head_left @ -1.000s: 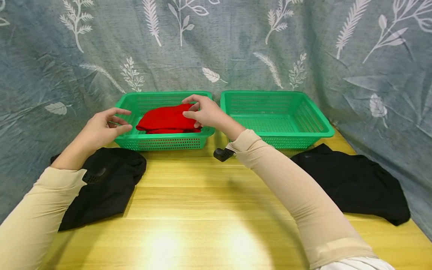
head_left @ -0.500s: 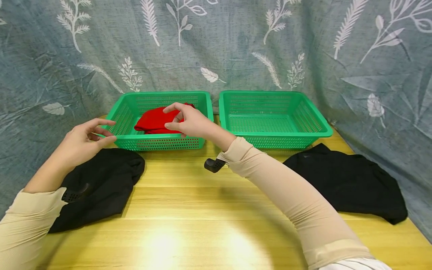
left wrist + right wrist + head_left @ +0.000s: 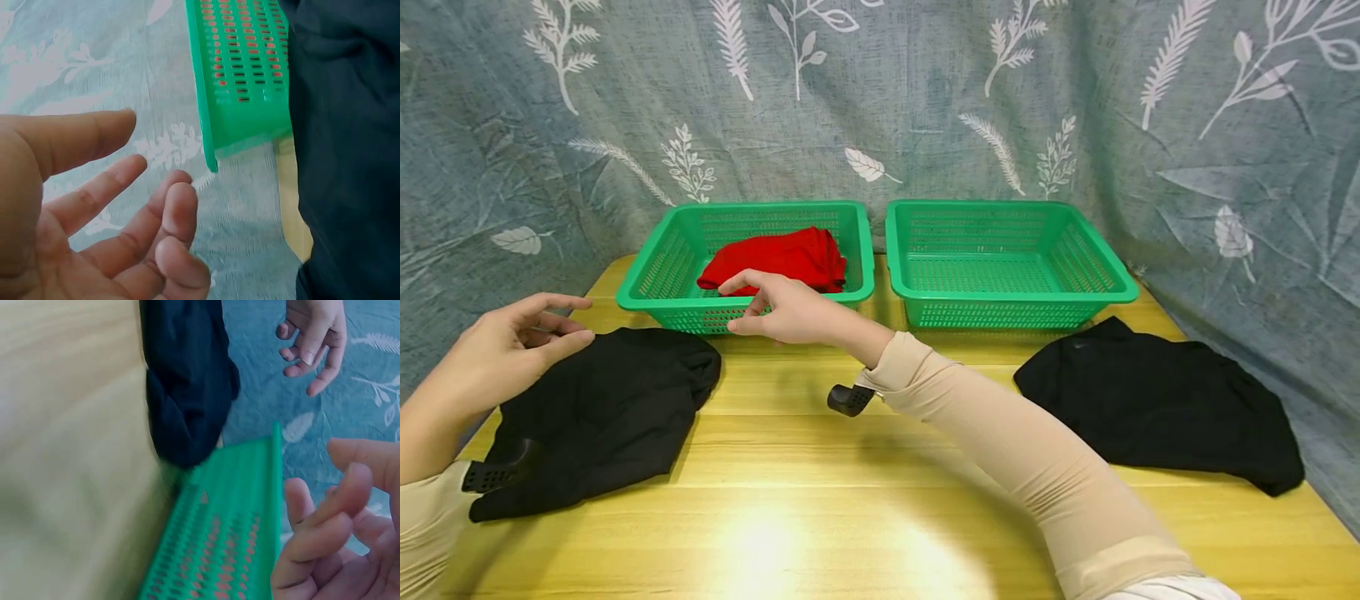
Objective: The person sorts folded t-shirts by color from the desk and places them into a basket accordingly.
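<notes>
My left hand (image 3: 505,354) hovers over the left black cloth (image 3: 617,408), its fingers loosely bent with nothing between them. In the left wrist view the same hand (image 3: 119,212) has a gap between thumb and fingertips. My right hand (image 3: 782,308) hangs in front of the left green basket (image 3: 647,287), thumb and index finger apart and holding nothing. A folded red cloth (image 3: 782,254) lies inside that basket. Seen from the right wrist, the basket wall (image 3: 244,481) is beside the relaxed right hand (image 3: 344,537), and the black cloth (image 3: 187,381) is beyond.
A second green basket (image 3: 1011,296), with nothing in it, stands to the right of the first. Another black cloth (image 3: 1165,408) lies at the right side of the wooden table (image 3: 850,533). A grey-blue patterned curtain (image 3: 925,100) hangs behind.
Both hands have moved back from the left basket toward the lower left. The left hand is now above the left black cloth, and the red cloth stays in the basket.
</notes>
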`<state>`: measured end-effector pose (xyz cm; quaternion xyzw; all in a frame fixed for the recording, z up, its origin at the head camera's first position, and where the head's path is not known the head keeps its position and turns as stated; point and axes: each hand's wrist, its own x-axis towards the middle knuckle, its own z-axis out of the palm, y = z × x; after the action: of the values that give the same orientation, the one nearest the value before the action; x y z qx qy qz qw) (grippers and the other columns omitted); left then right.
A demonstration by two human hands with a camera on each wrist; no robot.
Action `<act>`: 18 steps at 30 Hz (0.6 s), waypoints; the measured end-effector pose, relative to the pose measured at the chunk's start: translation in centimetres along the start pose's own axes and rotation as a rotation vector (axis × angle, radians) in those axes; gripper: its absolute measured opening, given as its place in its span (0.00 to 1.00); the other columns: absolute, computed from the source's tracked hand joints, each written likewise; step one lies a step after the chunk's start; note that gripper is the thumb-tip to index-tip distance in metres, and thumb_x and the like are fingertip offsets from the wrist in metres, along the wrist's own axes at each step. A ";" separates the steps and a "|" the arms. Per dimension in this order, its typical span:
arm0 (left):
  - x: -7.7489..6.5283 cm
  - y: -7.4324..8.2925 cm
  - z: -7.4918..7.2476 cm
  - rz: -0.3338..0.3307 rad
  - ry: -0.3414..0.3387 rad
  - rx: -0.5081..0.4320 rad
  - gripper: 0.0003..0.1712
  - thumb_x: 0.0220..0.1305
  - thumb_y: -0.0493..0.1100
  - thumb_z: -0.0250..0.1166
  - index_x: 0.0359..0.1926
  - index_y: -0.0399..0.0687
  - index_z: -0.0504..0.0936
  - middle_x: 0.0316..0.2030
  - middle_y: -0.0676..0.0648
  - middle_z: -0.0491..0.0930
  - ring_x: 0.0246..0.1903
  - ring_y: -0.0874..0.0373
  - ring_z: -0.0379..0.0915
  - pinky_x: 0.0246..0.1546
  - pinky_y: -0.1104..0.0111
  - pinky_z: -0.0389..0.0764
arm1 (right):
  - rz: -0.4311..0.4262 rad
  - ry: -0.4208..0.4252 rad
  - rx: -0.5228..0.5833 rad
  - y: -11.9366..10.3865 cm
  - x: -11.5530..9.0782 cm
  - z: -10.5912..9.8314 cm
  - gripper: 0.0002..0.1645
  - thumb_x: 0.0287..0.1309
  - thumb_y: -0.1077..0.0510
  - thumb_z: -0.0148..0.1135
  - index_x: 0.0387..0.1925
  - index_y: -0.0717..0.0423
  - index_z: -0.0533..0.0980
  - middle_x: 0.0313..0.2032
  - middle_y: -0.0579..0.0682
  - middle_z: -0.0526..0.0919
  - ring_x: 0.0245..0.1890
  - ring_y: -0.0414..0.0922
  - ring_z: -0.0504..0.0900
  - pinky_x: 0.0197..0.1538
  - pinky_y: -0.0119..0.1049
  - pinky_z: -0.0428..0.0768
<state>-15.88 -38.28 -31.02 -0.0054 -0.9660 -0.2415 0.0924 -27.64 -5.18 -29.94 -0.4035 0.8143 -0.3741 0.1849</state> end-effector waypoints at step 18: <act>-4.0 -6.5 1.6 -0.112 -0.145 0.077 0.25 0.76 0.39 0.68 0.66 0.27 0.76 0.51 0.22 0.80 0.36 0.39 0.83 0.31 0.58 0.83 | 0.081 -0.331 -0.035 0.6 2.5 8.6 0.35 0.78 0.52 0.64 0.80 0.41 0.66 0.35 0.45 0.81 0.23 0.45 0.85 0.36 0.25 0.80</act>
<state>-12.56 -43.13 -36.21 0.0344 -0.9775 -0.2081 0.0086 -24.30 -10.86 -35.97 -0.4294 0.7948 -0.2805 0.3244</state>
